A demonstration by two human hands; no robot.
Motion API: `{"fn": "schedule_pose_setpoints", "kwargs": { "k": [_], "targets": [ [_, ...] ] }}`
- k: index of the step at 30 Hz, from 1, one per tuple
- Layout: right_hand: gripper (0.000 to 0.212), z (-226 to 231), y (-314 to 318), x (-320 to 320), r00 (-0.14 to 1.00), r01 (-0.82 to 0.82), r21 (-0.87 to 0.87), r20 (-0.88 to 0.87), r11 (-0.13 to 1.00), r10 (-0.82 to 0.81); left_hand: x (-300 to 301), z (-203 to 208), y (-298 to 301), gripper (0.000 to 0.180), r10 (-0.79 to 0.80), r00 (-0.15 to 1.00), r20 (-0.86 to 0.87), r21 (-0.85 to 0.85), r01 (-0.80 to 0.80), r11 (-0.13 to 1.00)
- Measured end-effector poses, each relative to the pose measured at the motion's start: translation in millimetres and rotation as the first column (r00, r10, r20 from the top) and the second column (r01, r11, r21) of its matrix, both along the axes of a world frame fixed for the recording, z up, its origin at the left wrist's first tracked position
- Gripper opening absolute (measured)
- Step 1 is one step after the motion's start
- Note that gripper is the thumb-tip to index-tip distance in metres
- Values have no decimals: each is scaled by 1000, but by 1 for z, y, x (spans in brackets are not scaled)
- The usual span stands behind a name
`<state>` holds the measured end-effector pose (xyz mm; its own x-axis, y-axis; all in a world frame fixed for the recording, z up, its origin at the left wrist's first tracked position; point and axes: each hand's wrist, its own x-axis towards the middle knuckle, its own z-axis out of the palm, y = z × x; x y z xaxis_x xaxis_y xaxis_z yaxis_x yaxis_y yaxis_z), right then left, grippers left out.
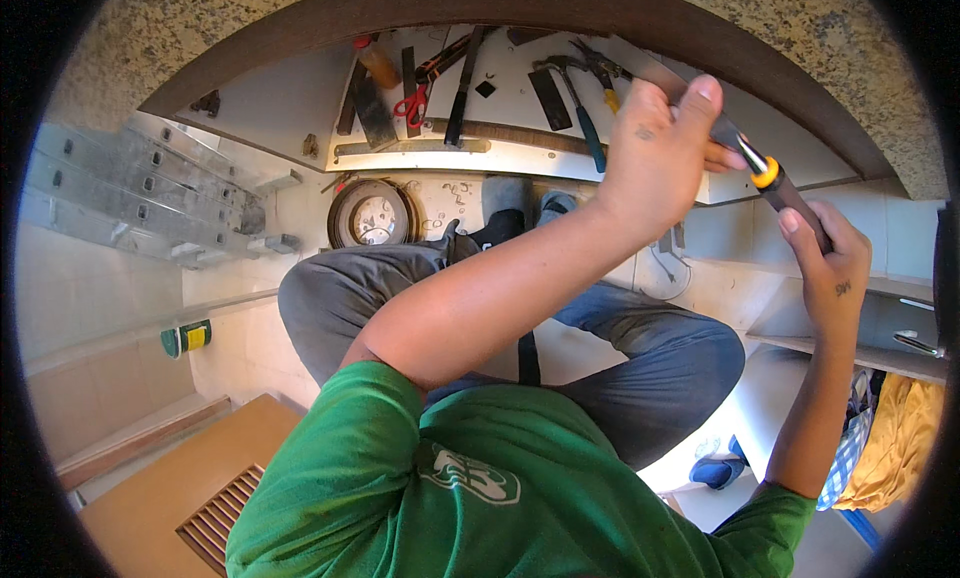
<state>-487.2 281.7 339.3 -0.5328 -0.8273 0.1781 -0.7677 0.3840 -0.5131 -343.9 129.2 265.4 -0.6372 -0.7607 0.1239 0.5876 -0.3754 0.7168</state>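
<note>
My right hand (pixel 835 263) is wrapped round the black handle of a flat file (pixel 725 128), which has a yellow collar and a shiny tapering neck. My left hand (pixel 658 163) reaches across and holds the file's grey blade, thumb up and fingers curled by the neck. The blade's far end lies close to the brown edge (pixel 640 18) of the speckled counter; whether they touch, I cannot tell. Below, a hammer (pixel 578 103) and pliers (pixel 603 75) lie on the cabinet's white base beside my left hand.
Red-handled scissors (pixel 412 108), a bottle (pixel 375 63) and several flat dark bars lie farther left in the cabinet. A coiled brown strip (pixel 372 215) rests on the floor by my feet. A ladder (pixel 150 183) stands at the left. An open drawer (pixel 905 328) is at the right.
</note>
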Motion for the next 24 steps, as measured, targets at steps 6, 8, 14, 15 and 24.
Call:
{"fn": "schedule_pose_setpoints", "kwargs": {
  "k": [6, 8, 14, 15, 24],
  "targets": [
    [40, -1, -4, 3, 997, -81, 12, -2, 997, 81, 3, 0, -4, 37, 94, 995, 32, 50, -95, 994],
    [41, 4, -5, 7, 997, -71, -14, -19, 997, 71, 1, 1, -3, 39, 98, 995, 30, 52, -99, 994],
    [41, -3, -27, 34, 975, -180, -33, -140, 983, 174, 35, 2, -13, 42, 260, 958, 119, 38, -266, 963],
    [41, -5, -30, 37, 957, -255, -24, -152, 967, 249, 43, 1, -15, 43, 247, 960, 132, 51, -255, 966],
    [39, 0, 8, 25, 999, -30, -41, -17, 999, 30, 7, -4, 1, 37, 38, 998, 47, 27, -39, 999]
  ]
}}
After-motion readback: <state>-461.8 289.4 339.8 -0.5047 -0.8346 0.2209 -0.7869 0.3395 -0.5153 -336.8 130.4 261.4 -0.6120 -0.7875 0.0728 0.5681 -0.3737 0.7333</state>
